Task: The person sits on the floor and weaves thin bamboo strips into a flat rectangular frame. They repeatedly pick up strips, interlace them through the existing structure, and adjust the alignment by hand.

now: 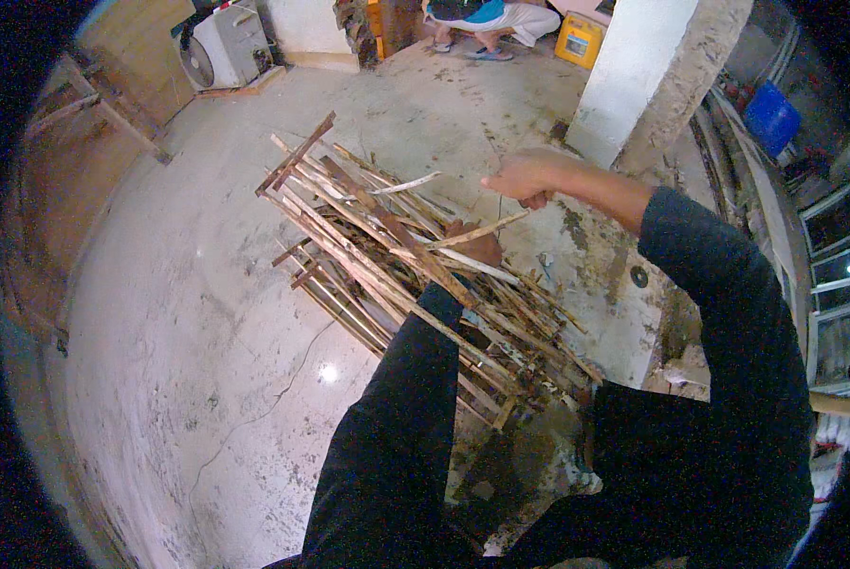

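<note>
A loose bundle of thin wooden sticks lies slantwise on the floor in front of me, mixed pale and dark brown, with short crosspieces at the far left end. My left arm reaches through the bundle. My left hand shows on its far side, partly covered by sticks, its fingers mostly hidden. Above the bundle to the right, my right hand is raised and closed in a pinch. A thin dark line, maybe wire or string, hangs below it towards the left hand; I cannot make out what it is.
The pale concrete floor is stained and cracked. At the back stand an air-conditioner unit, a yellow jerrycan and a white pillar. Another person squats there. A blue container is at the right.
</note>
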### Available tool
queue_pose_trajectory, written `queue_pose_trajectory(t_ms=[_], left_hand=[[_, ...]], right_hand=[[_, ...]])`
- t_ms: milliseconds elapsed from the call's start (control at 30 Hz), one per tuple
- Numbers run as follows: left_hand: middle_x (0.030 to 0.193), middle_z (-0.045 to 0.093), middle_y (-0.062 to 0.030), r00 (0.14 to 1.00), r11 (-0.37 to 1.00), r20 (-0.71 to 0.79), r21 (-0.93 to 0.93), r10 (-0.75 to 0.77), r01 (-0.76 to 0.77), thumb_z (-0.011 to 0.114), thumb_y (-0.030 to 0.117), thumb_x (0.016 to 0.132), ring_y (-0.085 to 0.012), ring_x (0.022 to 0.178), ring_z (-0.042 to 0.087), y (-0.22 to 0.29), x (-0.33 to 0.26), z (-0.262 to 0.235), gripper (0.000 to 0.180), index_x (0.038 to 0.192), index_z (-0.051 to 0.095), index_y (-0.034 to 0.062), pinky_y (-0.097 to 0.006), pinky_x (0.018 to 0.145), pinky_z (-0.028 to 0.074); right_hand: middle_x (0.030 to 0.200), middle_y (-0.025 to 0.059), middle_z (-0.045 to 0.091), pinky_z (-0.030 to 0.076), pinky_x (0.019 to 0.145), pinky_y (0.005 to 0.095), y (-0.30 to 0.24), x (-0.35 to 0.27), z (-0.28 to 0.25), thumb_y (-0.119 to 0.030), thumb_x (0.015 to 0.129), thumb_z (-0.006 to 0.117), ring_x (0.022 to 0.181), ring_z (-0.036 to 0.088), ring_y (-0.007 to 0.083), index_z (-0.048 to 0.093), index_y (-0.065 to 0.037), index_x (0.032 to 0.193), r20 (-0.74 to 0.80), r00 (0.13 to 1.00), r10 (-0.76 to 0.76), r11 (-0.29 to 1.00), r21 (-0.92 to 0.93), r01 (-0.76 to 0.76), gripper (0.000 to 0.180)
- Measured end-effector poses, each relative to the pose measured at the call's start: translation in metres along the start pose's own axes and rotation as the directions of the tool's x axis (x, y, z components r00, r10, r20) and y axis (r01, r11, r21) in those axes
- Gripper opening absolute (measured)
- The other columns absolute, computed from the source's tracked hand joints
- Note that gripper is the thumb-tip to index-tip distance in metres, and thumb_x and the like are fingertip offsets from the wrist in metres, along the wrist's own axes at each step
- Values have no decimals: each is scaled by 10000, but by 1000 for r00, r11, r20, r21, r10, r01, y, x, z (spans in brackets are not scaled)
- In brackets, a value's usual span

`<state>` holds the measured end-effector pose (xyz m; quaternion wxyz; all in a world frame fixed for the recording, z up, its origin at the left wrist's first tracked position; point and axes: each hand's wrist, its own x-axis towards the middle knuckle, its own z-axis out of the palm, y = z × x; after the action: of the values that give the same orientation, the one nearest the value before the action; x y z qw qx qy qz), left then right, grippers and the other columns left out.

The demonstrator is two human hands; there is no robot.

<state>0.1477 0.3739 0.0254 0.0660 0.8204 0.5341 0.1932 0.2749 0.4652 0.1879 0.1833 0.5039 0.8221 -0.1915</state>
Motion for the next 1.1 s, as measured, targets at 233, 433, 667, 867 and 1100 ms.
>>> queue_pose_trajectory(t_ms=[233,433,667,867,1100], left_hand=[[1112,751,-141,1000,1000,-14,-4,0,0,639,307,878,-350,1107,685,2,8,-1,287,1073,763,137,-542,988,463],[1110,749,-144,1000,1000,-26,-4,-9,9,641,309,881,-354,1101,686,0,6,-4,289,1078,758,133,-540,984,468],[1107,747,-148,1000,1000,-29,3,-12,12,643,310,884,-359,1094,686,-4,6,-7,291,1084,752,129,-536,978,474],[1105,746,-151,999,999,-22,16,-29,29,644,312,887,-364,1088,686,-6,6,-10,294,1089,747,125,-534,974,480],[1102,744,-154,998,998,-14,30,-59,59,646,314,891,-369,1081,686,-8,8,-14,297,1095,741,121,-531,969,486]], right_hand=[[978,125,712,535,930,440,31,44,53,-514,1086,427,1061,684,271,607,-54,1154,-26,966,-257,291,951,103,499],[724,39,581,498,628,367,-5,60,44,-412,1073,480,611,533,206,572,-105,865,0,941,-338,203,976,73,382],[632,26,456,382,623,386,-34,28,36,-434,1075,459,639,495,172,466,-133,690,-120,904,-410,613,698,370,489],[688,50,486,468,744,444,-62,18,23,-550,1076,414,721,521,227,541,-99,775,37,911,-410,847,386,365,558],[1565,189,464,324,1208,422,-87,-23,24,-749,978,403,1453,415,299,435,-57,1547,13,901,-433,796,475,375,897]])
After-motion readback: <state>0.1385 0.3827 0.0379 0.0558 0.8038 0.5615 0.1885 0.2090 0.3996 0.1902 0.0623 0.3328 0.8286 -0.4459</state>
